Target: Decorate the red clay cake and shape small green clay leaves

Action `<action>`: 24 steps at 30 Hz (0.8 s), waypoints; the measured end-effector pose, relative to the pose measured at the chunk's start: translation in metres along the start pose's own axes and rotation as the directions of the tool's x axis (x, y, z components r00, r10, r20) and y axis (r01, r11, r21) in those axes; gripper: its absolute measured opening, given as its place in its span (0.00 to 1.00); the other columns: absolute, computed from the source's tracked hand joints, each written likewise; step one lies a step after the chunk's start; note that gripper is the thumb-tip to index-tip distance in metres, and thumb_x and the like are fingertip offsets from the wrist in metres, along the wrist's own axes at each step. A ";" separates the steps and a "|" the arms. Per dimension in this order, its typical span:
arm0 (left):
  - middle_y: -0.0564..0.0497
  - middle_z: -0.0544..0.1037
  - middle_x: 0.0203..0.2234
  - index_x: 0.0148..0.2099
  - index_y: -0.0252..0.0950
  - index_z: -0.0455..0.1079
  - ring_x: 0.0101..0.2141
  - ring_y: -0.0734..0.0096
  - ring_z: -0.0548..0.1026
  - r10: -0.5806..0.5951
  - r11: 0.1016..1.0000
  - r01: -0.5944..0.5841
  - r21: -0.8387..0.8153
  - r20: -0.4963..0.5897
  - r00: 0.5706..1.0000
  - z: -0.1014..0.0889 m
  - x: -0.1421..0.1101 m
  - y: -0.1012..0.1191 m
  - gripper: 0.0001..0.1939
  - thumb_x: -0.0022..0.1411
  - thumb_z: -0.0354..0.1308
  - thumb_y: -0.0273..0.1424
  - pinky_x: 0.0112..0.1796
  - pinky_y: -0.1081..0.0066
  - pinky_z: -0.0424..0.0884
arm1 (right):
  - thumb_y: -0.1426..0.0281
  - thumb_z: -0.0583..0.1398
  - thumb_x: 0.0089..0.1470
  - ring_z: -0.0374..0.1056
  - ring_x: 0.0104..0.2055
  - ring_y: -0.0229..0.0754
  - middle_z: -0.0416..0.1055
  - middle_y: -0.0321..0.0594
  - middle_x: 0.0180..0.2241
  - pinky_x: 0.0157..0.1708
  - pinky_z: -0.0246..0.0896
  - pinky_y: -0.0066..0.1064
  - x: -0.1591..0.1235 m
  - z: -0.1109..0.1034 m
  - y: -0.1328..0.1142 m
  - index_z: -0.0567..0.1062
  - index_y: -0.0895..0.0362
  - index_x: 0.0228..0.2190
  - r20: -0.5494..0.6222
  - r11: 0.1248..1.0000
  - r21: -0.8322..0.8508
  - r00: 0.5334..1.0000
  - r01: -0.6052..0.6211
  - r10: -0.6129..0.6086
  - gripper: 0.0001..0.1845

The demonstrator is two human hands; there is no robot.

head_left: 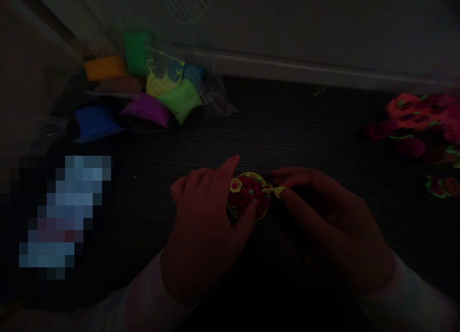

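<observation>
In dim light, a small round clay piece [247, 190] with a yellow rim, dark red lumps and green bits lies on the dark surface. A yellow flower with a red centre [235, 185] sits at its upper left. My left hand [206, 212] grips the round piece, its thumb on the lower edge and its fingers along the left side. Between thumb and index finger, my right hand [327, 222] pinches a yellow strip of clay [278, 192]. The strip's other end meets the right rim of the round piece. My right fingertips are partly in shadow.
Soft clay packets stand at the back left, among them a blue one [97, 122], a purple one [147, 110] and a green one [137, 51]. A pixelated bright object [68, 217] lies at left. Coloured clay shapes [413, 114] are at far right. A wall [305, 35] borders the back.
</observation>
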State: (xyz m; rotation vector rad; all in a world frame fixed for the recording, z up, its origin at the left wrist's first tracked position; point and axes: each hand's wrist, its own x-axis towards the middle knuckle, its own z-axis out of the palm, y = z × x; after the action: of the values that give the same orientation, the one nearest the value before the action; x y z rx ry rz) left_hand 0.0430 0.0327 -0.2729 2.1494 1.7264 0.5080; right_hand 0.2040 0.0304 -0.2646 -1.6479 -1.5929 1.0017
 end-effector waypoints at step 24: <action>0.49 0.72 0.38 0.54 0.39 0.52 0.39 0.65 0.69 -0.003 0.996 0.008 -0.090 0.054 0.999 -0.001 0.005 0.002 0.26 0.52 0.54 0.32 0.43 0.59 0.61 | 0.68 0.55 0.48 0.65 0.41 0.43 0.70 0.35 0.38 0.41 0.56 0.40 -0.001 0.001 -0.001 0.69 0.52 0.28 0.035 0.993 -0.104 0.998 0.053 -0.050 0.03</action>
State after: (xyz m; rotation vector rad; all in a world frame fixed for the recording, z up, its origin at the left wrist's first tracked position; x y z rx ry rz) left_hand 0.0449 0.0375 -0.2710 2.0761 1.6488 0.5120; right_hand 0.2031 0.0297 -0.2645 -1.6585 -1.7272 0.9367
